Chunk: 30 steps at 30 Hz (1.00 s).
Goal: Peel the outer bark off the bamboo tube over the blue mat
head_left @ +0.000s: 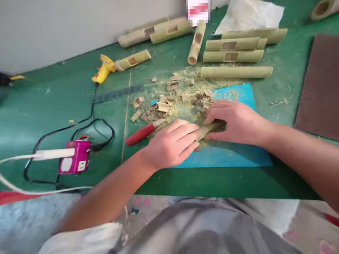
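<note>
Both hands are on a piece of bamboo (208,130) above a blue sheet (227,157). My left hand (176,143) has its fingers closed over the near-left end of the bamboo. My right hand (233,120) grips the other end between thumb and fingers. Much of the bamboo is hidden under the hands. Just left of my left hand lies a red-handled tool (141,134), its metal end partly covered by bamboo chips. Square cut-out bamboo chips (162,107) and pale sawdust are scattered beyond the hands.
Bamboo tubes with cut windows (172,30) lie along the back, alongside an uncut-looking tube (237,72). On the left are a yellow power tool (106,67), a clear ruler (119,93), and a magenta power adapter (76,157) with tangled cords. A brown board (320,88) lies right.
</note>
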Motion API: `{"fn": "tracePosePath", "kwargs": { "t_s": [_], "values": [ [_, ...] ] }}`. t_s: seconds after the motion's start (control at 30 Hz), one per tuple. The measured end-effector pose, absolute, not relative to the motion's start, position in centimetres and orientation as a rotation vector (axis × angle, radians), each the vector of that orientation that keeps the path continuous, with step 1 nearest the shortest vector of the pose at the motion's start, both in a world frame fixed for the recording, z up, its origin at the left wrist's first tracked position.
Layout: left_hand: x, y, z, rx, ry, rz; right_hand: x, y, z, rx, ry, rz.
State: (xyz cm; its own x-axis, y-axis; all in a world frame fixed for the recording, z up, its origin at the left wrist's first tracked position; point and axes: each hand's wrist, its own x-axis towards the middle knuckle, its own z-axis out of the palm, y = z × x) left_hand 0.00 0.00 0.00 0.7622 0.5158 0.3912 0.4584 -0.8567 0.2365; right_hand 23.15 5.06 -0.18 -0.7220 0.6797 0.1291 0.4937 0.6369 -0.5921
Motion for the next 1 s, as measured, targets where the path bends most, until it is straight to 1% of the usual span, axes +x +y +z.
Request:
{"fn": "tracePosePath", "kwargs": {
  "t_s": [0.2, 0.37, 0.53, 0.7, 0.83, 1.0],
  "values": [
    [-0.11, 0.14, 0.20, 2.802, 0.762, 0.752, 23.28, 4.90, -0.65, -0.929, -2.504, 0.758],
    [0.18, 0.16, 0.23, 2.829, 0.773, 0.678, 23.19, 4.92, -0.64, -0.948, -2.513, 0.732],
    [-0.09, 0.12, 0.17, 2.794, 0.768, 0.752, 23.09, 4.80, -0.68, -0.940, -2.515, 0.714],
    [0.50, 0.49, 0.12, 2.819, 0.784, 0.706, 23.20, 4.79, -0.62, -0.962, -2.523, 0.686],
    [0.43, 0.75, -0.07, 2.793, 0.747, 0.761, 23.29, 4.60, -0.69, -0.933, -2.538, 0.644],
    [0.39, 0.31, 0.11, 2.560, 0.924, 0.858, 23.26, 4.17, -0.87, -0.917, -2.555, 0.533]
  ]
}}
